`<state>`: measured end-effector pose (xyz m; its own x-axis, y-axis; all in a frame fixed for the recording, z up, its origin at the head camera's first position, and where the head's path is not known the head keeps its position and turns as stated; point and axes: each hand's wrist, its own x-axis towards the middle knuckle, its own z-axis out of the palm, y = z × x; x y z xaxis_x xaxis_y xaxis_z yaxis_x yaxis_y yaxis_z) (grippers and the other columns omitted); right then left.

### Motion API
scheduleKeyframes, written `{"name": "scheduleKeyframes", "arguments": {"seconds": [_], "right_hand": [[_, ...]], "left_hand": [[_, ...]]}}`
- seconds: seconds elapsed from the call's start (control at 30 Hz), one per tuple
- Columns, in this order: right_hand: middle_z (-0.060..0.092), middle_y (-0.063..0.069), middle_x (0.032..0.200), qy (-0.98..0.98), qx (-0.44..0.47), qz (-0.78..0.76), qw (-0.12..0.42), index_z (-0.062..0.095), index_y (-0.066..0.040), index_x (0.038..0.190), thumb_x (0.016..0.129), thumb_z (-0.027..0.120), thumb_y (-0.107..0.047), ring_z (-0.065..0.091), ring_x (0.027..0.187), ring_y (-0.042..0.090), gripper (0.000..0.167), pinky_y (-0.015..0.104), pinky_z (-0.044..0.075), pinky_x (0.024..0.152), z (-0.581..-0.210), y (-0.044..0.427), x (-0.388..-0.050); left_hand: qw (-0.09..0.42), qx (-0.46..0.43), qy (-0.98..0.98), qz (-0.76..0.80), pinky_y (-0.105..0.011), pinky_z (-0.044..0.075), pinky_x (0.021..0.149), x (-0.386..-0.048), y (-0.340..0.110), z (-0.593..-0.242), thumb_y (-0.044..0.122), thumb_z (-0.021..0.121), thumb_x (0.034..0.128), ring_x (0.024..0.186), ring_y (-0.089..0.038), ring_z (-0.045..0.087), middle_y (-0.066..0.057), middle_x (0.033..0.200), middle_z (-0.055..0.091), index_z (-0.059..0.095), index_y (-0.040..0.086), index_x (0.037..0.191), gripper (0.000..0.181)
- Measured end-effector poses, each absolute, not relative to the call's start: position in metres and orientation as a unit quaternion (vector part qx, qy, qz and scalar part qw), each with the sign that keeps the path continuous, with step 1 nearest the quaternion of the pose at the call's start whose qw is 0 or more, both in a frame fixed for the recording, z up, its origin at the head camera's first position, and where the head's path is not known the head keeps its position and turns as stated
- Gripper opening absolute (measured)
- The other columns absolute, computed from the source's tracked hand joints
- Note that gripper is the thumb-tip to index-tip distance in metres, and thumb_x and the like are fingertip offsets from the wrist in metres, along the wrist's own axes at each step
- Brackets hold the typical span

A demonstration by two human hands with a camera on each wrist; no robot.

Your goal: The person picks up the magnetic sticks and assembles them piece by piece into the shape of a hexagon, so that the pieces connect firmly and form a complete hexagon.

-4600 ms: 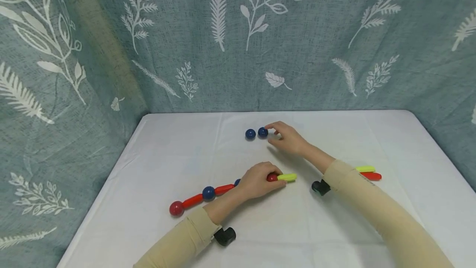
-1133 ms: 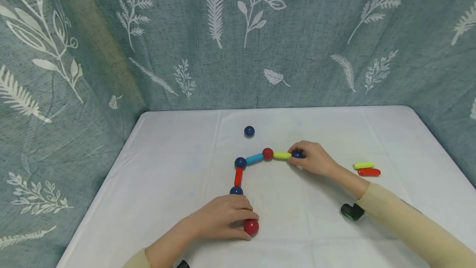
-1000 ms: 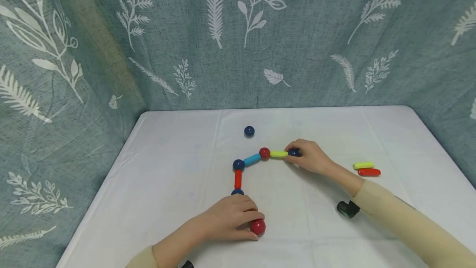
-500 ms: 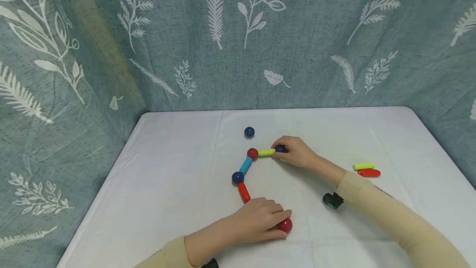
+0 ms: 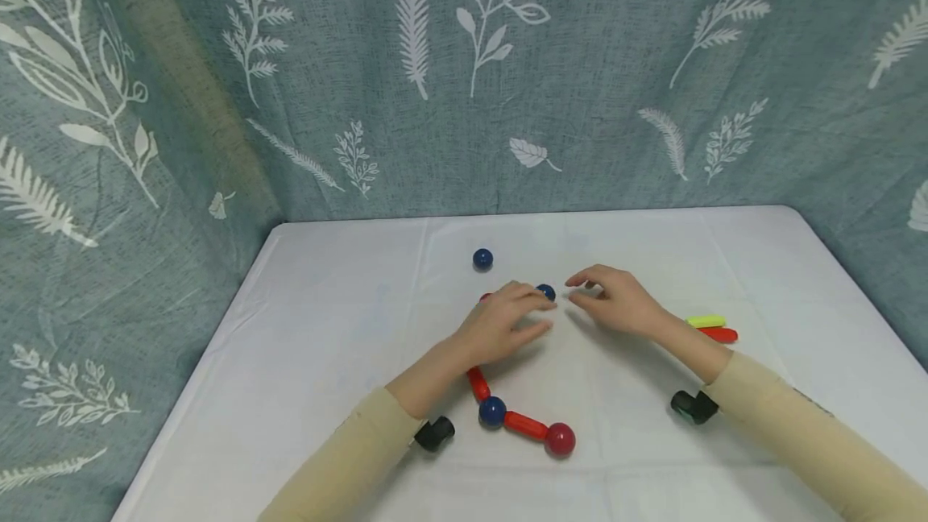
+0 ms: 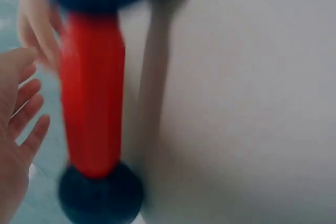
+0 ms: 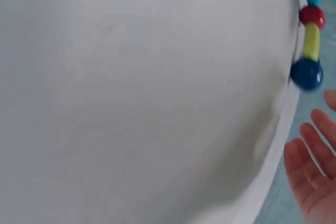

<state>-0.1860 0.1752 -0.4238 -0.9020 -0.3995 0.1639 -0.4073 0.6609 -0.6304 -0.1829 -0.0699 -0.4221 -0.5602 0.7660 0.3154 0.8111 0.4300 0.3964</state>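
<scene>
A curved chain of balls and rods lies on the table. Its near end shows a red ball (image 5: 560, 440), a red rod (image 5: 525, 425), a blue ball (image 5: 492, 412) and another red rod (image 5: 478, 384). My left hand (image 5: 503, 321) is over the chain's far part with fingers extended, gripping nothing, and hides much of it. At the far end, a dark blue ball (image 5: 547, 292) shows beside its fingers. My right hand (image 5: 612, 300) is just right of that ball, apart from it, fingers loosely bent. In the right wrist view a yellow rod (image 7: 311, 41) joins that ball to a red ball (image 7: 312, 17).
A loose blue ball (image 5: 482, 259) sits farther back on the white-covered table (image 5: 348, 288). To the right, a yellow rod (image 5: 706, 321) and a red rod (image 5: 719, 335) lie side by side, partly behind the right forearm. A patterned curtain (image 5: 464, 143) hangs behind.
The chain has bent from a nearly straight line into a curve. My left hand has released its near end and moved forward; my right hand has let go of the far blue ball and drawn right.
</scene>
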Motion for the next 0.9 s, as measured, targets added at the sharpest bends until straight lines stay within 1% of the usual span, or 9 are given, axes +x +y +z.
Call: {"name": "scheduleKeyframes", "arguments": {"seconds": [0.03,0.07,0.17,0.27,0.4,0.53,0.73,0.83,0.9], "right_hand": [[0.066,0.011,0.113,-0.913,0.215,0.347,0.009,0.068,-0.004,0.113,0.094,0.064,-0.012,0.059,0.102,0.03,0.022,0.042,0.053,0.079,-0.423,0.183,-0.183],[0.066,0.011,0.112,-0.916,0.207,0.344,0.012,0.069,-0.004,0.112,0.094,0.064,-0.011,0.059,0.102,0.03,0.02,0.043,0.052,0.08,-0.422,0.191,-0.18],[0.066,0.012,0.112,-0.926,0.179,0.332,0.015,0.07,-0.005,0.109,0.094,0.063,-0.009,0.059,0.104,0.033,0.018,0.046,0.051,0.082,-0.418,0.214,-0.17],[0.065,0.017,0.116,-0.936,0.148,0.318,0.008,0.07,-0.006,0.11,0.094,0.062,-0.01,0.057,0.108,0.037,0.018,0.051,0.049,0.085,-0.413,0.237,-0.159],[0.06,0.024,0.124,-0.949,0.106,0.298,-0.016,0.069,-0.005,0.113,0.095,0.062,-0.017,0.053,0.113,0.044,0.022,0.059,0.044,0.088,-0.406,0.266,-0.149],[0.056,0.028,0.126,-0.955,0.071,0.284,-0.042,0.067,-0.002,0.116,0.094,0.064,-0.022,0.05,0.114,0.046,0.029,0.062,0.043,0.087,-0.404,0.288,-0.143],[0.056,0.03,0.122,-0.956,0.032,0.277,-0.087,0.064,0.001,0.119,0.092,0.067,-0.03,0.05,0.107,0.044,0.041,0.053,0.048,0.079,-0.406,0.305,-0.138],[0.059,0.027,0.118,-0.955,0.025,0.276,-0.105,0.064,0.0,0.119,0.092,0.067,-0.036,0.052,0.105,0.042,0.045,0.051,0.047,0.079,-0.408,0.307,-0.138],[0.061,0.025,0.117,-0.954,0.026,0.279,-0.109,0.065,-0.001,0.118,0.091,0.067,-0.037,0.052,0.105,0.041,0.045,0.052,0.046,0.08,-0.409,0.307,-0.138]], "left_hand": [[0.048,-0.457,-0.85,-0.259,-0.029,0.043,0.098,-0.192,-0.069,-0.425,0.027,0.066,0.0948,0.117,-0.017,0.054,-0.004,0.124,0.062,0.066,0.01,0.124,0.033],[0.039,-0.447,-0.855,-0.261,-0.031,0.042,0.1,-0.2,-0.069,-0.427,0.026,0.065,0.095,0.119,-0.018,0.053,-0.005,0.128,0.06,0.064,0.01,0.127,0.036],[-0.01,-0.422,-0.873,-0.244,-0.034,0.04,0.103,-0.213,-0.067,-0.432,0.03,0.062,0.0969,0.126,-0.02,0.049,-0.005,0.137,0.055,0.057,0.014,0.136,0.043],[-0.046,-0.4,-0.88,-0.252,-0.035,0.042,0.101,-0.218,-0.065,-0.434,0.032,0.059,0.0985,0.125,-0.019,0.051,-0.003,0.136,0.056,0.056,0.016,0.138,0.042],[-0.042,-0.38,-0.885,-0.267,-0.033,0.046,0.095,-0.219,-0.062,-0.435,0.031,0.059,0.0987,0.118,-0.016,0.056,0.0,0.129,0.061,0.06,0.019,0.134,0.037],[-0.034,-0.361,-0.895,-0.26,-0.032,0.048,0.092,-0.218,-0.062,-0.437,0.032,0.06,0.0977,0.117,-0.013,0.057,0.003,0.128,0.062,0.061,0.023,0.132,0.036],[-0.036,-0.341,-0.9,-0.27,-0.034,0.048,0.09,-0.216,-0.063,-0.438,0.033,0.061,0.0973,0.115,-0.014,0.058,0.003,0.126,0.063,0.062,0.024,0.132,0.036],[-0.04,-0.33,-0.904,-0.269,-0.035,0.048,0.09,-0.216,-0.063,-0.439,0.034,0.06,0.0975,0.115,-0.014,0.058,0.003,0.127,0.063,0.061,0.025,0.132,0.036],[-0.042,-0.322,-0.907,-0.268,-0.036,0.048,0.091,-0.216,-0.063,-0.44,0.035,0.06,0.0975,0.116,-0.014,0.058,0.004,0.128,0.063,0.061,0.026,0.133,0.036]]}}
